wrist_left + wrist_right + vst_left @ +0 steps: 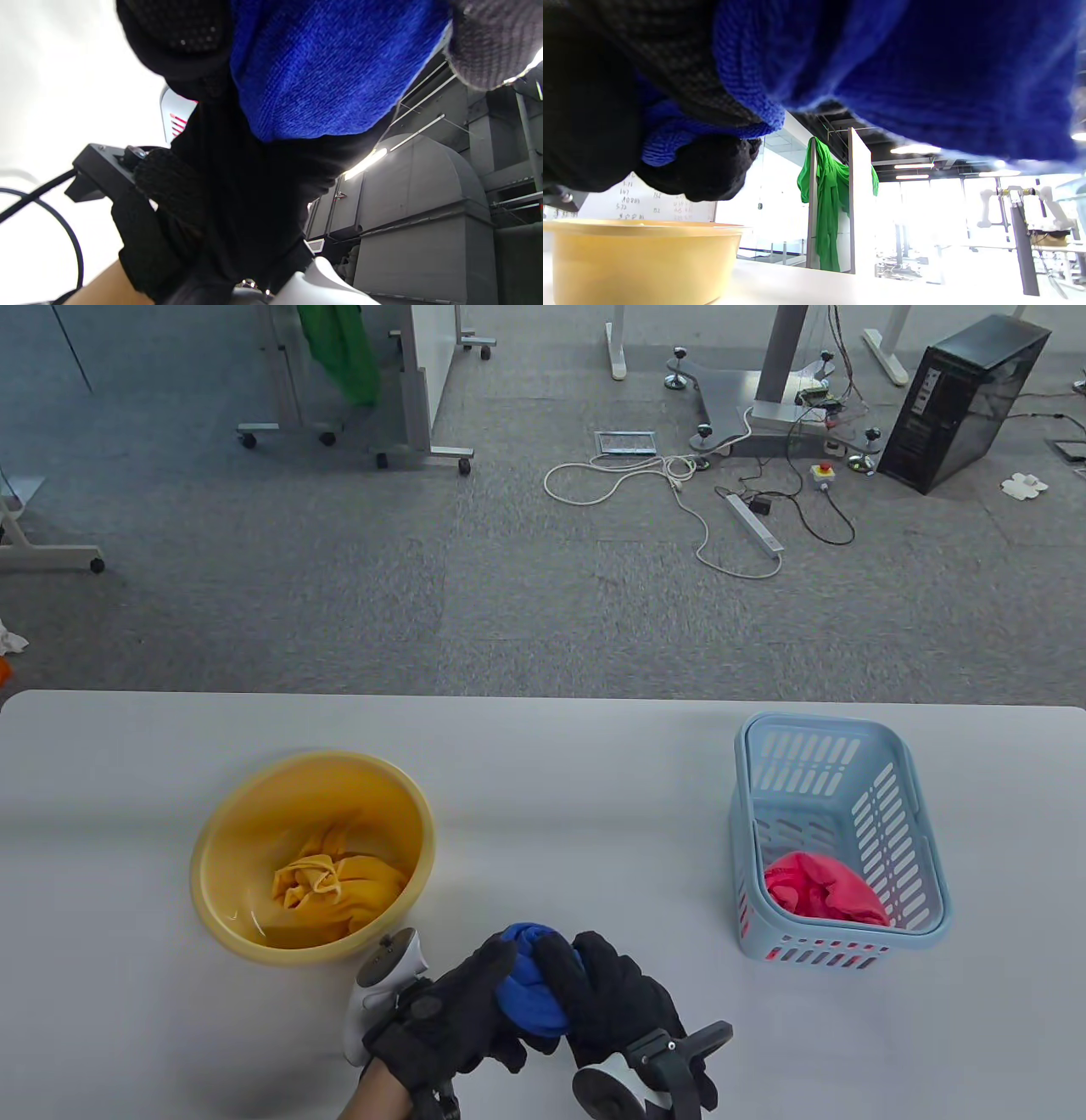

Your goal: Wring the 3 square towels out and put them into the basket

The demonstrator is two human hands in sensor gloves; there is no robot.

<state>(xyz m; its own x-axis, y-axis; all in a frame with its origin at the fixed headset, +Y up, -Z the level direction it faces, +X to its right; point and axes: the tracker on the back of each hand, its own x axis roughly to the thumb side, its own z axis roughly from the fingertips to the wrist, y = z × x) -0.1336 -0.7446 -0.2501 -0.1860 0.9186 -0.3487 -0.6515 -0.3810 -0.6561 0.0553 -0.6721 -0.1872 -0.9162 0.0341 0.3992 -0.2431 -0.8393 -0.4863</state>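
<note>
Bare table (585,814) lies between yellow basin (222,891) and basket (920,848) (well apart).

Both hands meet at the near edge of the tabletop (543,763), the left hand (450,1018) and right hand (619,997) sharing one grip on a bunched towel (530,988). Left of and behind the grip sits a basin (246,929) with a towel in it (335,891). Right of the grip stands a basket (899,823) with another towel (819,891) inside.

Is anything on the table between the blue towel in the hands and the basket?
Nothing visible. The blue towel is gripped by both hands, and only bare table lies between it and the basket, which already holds a red towel.
</note>
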